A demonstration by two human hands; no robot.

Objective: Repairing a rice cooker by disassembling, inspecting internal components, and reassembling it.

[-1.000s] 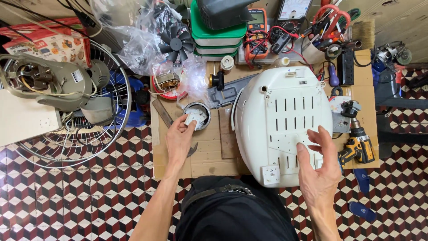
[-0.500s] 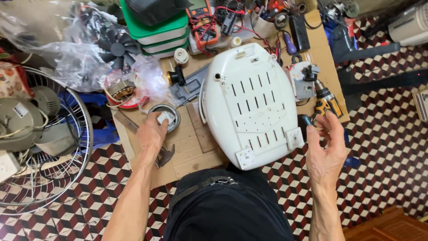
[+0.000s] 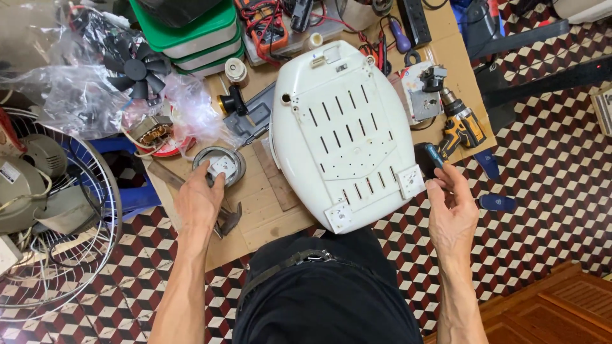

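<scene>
White slotted appliance shell (image 3: pixel 344 134), face down on the wooden surface (image 3: pixel 268 210), long axis running away from the person, between both hands. Left hand (image 3: pixel 199 202): fingertips in a small round metal dish (image 3: pixel 220 164) (nothing visibly gripped). Right hand (image 3: pixel 451 210), nearer the shell: loosely curled around a small dark blue-tipped tool (image 3: pixel 432 155).

Black fan blade (image 3: pixel 135 69) sits on crumpled clear plastic bags (image 3: pixel 70 95), back left. Green-and-white stacked containers (image 3: pixel 191 35) behind, orange multimeter (image 3: pixel 269 28) with red leads just beside them. Yellow-black cordless drill (image 3: pixel 460 124) lies at the right edge of the wooden table (image 3: pixel 268 220), near a grey metal bracket (image 3: pixel 422 95). Wire fan guard (image 3: pixel 70 255) and grey fan motor housing (image 3: pixel 25 185) on the floor, left. Floor is chequered red-white-black tile (image 3: pixel 548 210).
</scene>
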